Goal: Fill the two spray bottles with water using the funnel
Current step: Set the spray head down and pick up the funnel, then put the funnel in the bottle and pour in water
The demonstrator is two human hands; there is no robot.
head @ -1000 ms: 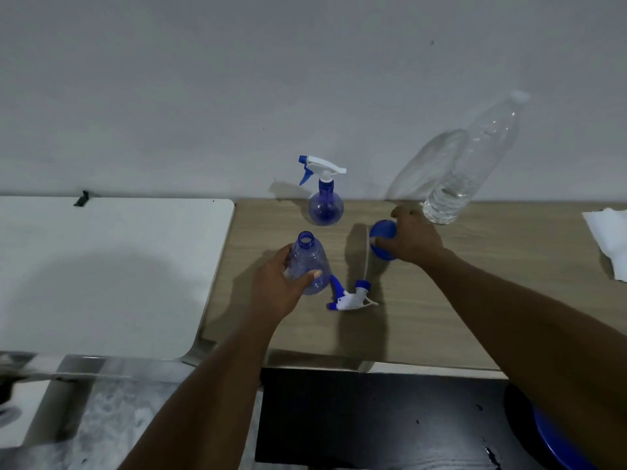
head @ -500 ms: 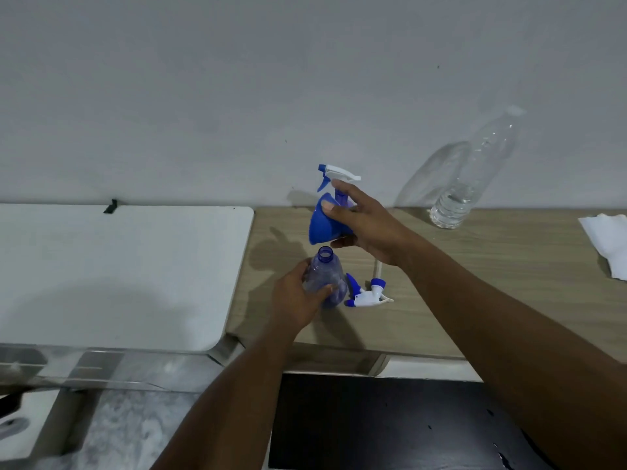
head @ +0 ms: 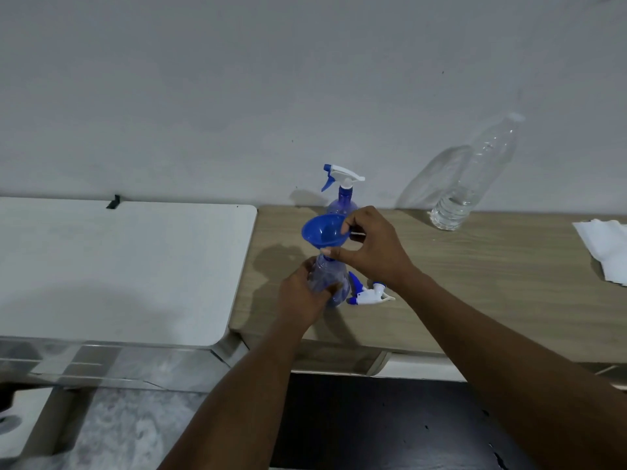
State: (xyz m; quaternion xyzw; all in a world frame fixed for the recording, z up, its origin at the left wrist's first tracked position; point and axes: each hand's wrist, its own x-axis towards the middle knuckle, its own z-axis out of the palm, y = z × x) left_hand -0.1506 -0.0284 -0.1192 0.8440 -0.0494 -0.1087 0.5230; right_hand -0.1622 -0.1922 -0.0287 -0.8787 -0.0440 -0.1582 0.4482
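My left hand [head: 300, 293] grips the body of an open blue spray bottle [head: 334, 286] standing on the wooden table [head: 475, 283]. A blue funnel [head: 322, 230] sits upright with its spout at that bottle's neck, and my right hand [head: 373, 247] pinches its rim. The bottle's white and blue trigger head [head: 368, 295] lies on the table just to the right. A second spray bottle [head: 342, 193], with its trigger head on, stands behind by the wall. A clear plastic water bottle [head: 475, 178], holding a little water, stands at the back right.
A white tabletop [head: 118, 269] adjoins the wooden one on the left. White tissue [head: 607, 245] lies at the right edge. A grey wall [head: 237, 96] rises directly behind the table. Dark floor shows below the front edge.
My right hand picked the funnel up from the table, carried it left and turned it upright over the open bottle's neck. My left hand kept its grip on the bottle.
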